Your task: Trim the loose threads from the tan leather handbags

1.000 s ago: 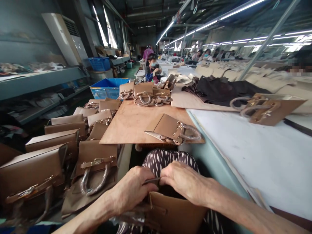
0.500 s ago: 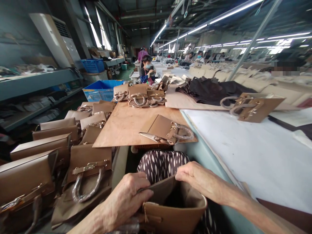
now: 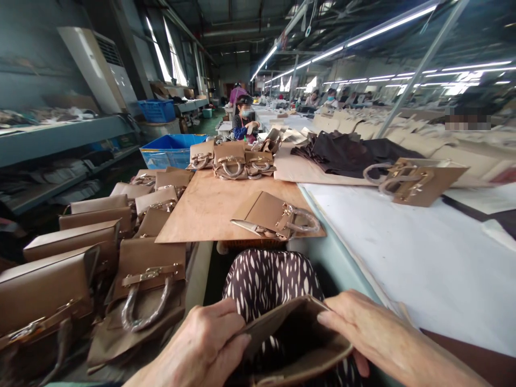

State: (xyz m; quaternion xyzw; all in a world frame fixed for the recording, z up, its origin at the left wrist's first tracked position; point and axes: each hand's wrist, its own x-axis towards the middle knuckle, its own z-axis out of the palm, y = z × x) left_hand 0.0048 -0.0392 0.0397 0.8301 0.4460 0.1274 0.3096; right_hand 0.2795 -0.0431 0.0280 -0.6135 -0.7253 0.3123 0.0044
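A tan handbag (image 3: pixel 318 365) lies over my lap with its mouth spread wide and its dark inside facing up. My left hand (image 3: pixel 213 336) grips the bag's rim at the left, thumb and fingers pinched on the edge. At the right end of the opening, my right hand (image 3: pixel 355 322) holds the other side, thumb over the rim and fingers on the outside. The bag's lower part is out of frame. Ahead of my knees, another tan handbag (image 3: pixel 264 212) with wrapped handles rests on a brown board (image 3: pixel 197 207).
Several tan handbags (image 3: pixel 151 269) crowd the left side. More bags (image 3: pixel 229 156) stand at the board's far end beside a blue bin (image 3: pixel 173 148). Dark material (image 3: pixel 342 153) and an upright handbag (image 3: pixel 427 183) are on the white table (image 3: pixel 387 242) at right. A co-worker (image 3: pixel 244 121) sits beyond.
My right hand has moved right and down along the rim, and the bag's mouth has turned and opened wider. My left hand stays on the left edge, slightly lower.
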